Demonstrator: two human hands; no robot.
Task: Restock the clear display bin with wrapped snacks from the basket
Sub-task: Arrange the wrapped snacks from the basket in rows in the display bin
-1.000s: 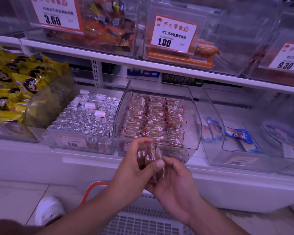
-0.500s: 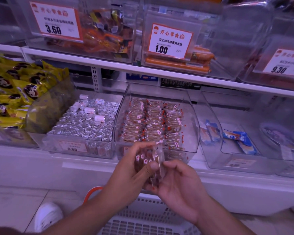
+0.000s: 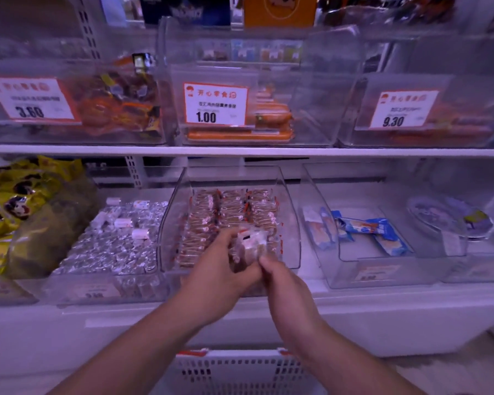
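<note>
A clear display bin (image 3: pixel 293 223) on the lower shelf holds rows of brown wrapped snacks (image 3: pixel 231 206) with red and white print. Both hands hold a small stack of the same wrapped snacks (image 3: pixel 250 245) just above the bin's front rim. My left hand (image 3: pixel 226 266) grips the stack from the left, thumb over its top. My right hand (image 3: pixel 280 277) pinches its lower right corner. The white slotted basket (image 3: pixel 237 369) sits on the floor below my forearms; its contents are hidden.
Left of the bin are a bin of silver-wrapped candies (image 3: pixel 111 240) and yellow bags (image 3: pixel 9 201). To the right stands a bin with blue packets (image 3: pixel 365 232). The upper shelf (image 3: pixel 240 151) carries bins with price tags 3.60, 1.00 and 9.30.
Both hands have lifted the snack stack up and forward, from in front of the shelf edge to over the bin's front rim. The view has tilted upward.
</note>
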